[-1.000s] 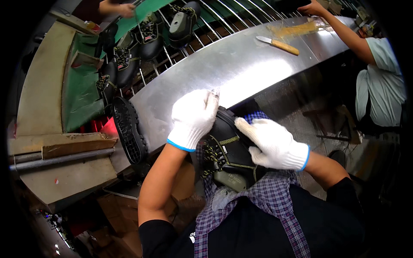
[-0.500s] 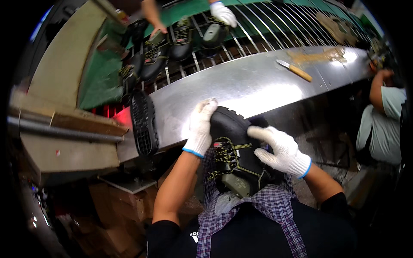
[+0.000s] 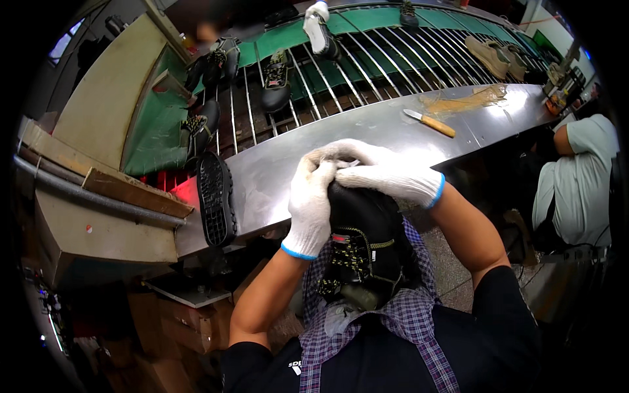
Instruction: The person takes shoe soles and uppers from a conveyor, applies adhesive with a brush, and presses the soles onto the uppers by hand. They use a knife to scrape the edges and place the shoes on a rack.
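A black work shoe (image 3: 377,226) with yellow stitching and black-yellow laces rests against my plaid apron, toe pointing away from me. A grey-green block (image 3: 362,296) shows in its opening. My left hand (image 3: 309,200), in a white knitted glove, closes round the left side of the toe. Across the toe tip lies my gloved right hand (image 3: 386,171), its fingers curled and meeting the left fingers. The two hands hide the front of the toe. Left of them, a black treaded sole (image 3: 216,200) lies at the edge of the metal table.
On the steel table (image 3: 314,147) lies a knife (image 3: 429,122) with a wooden handle, near a brown stain. Beyond it, a rack of metal rollers (image 3: 367,72) carries several shoes. A co-worker's gloved hand (image 3: 318,10) holds one shoe there. Another person (image 3: 576,177) is at the right.
My right hand has moved from the shoe's right side up over the toe, meeting my left hand. On the rollers, a co-worker has raised one shoe, and another shoe has shifted farther back.
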Demonstrator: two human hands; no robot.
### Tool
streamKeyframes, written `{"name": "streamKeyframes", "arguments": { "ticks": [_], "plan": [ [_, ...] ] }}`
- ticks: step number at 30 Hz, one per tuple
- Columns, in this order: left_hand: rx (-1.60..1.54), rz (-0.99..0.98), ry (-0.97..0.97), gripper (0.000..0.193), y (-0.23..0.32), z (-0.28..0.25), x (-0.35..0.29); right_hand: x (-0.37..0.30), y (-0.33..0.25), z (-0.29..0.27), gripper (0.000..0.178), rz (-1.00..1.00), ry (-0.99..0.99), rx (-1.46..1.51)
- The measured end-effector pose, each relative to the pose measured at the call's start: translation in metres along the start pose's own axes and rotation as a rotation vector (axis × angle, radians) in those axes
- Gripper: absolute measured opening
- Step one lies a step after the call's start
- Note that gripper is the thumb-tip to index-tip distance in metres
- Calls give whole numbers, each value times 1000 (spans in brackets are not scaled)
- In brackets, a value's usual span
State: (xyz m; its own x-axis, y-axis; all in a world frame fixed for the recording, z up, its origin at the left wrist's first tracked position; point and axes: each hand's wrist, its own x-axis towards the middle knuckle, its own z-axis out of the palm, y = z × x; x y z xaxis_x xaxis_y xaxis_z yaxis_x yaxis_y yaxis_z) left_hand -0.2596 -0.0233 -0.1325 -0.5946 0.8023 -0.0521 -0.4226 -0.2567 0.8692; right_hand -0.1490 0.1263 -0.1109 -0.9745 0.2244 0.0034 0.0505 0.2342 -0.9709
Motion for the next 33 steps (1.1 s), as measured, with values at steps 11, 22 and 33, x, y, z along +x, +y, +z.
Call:
{"name": "streamKeyframes", "arguments": {
  "ticks": [11,22,33],
  "plan": [
    [-103,-584,-225,87,-52,-87,-31,-65,-67,13,99,-312,206,-483],
    [-415,17,-76,81,-27,-102,27,-111,8,-5,131,70,89,270],
    [175,-101,-423,38,-126,-50,24,-166,105,73,117,324,112,-234]
  ]
}}
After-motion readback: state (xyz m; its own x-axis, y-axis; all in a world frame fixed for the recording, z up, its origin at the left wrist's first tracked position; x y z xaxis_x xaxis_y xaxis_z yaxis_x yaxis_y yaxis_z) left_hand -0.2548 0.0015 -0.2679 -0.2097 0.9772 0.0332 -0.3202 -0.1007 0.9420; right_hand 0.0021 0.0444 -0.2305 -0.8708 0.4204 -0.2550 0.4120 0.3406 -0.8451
